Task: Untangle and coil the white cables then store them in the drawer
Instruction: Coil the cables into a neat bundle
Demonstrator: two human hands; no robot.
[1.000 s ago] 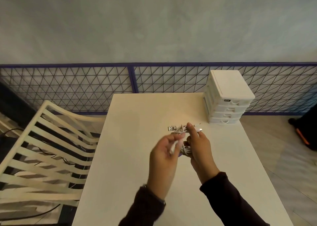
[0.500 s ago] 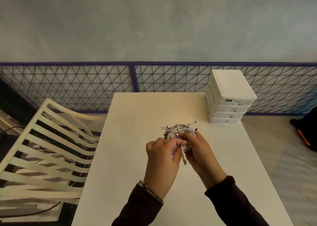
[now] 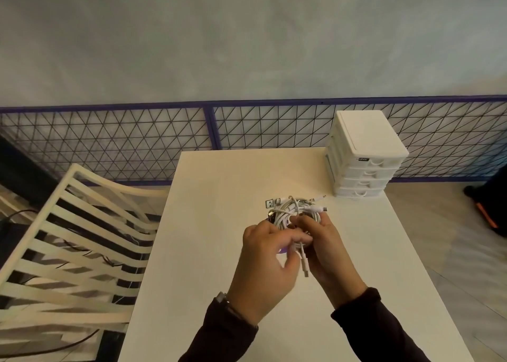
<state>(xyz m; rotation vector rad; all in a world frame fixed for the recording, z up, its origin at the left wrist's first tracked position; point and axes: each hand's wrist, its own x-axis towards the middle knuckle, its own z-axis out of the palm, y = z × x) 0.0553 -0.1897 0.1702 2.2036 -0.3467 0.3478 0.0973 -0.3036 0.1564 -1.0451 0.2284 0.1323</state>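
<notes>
A tangled bundle of white cables [image 3: 293,210] is held above the middle of the white table [image 3: 208,197], with several plugs sticking out at its far side. My left hand [image 3: 266,268] grips the bundle's near left part. My right hand [image 3: 326,254] grips its right part, thumb on top. One loose cable end [image 3: 304,265] hangs down between my two hands. A white drawer unit [image 3: 362,158] with several shut drawers stands at the table's far right corner.
A cream slatted chair [image 3: 74,241] stands close to the table's left side. A wire-mesh fence with a purple frame [image 3: 208,125] runs behind the table. A dark object with an orange stripe [image 3: 491,210] lies on the floor at right.
The bundle has been raised and spread so that more loops and plugs show beyond my fingers. A cable end now hangs between my hands. Both hands shifted slightly nearer.
</notes>
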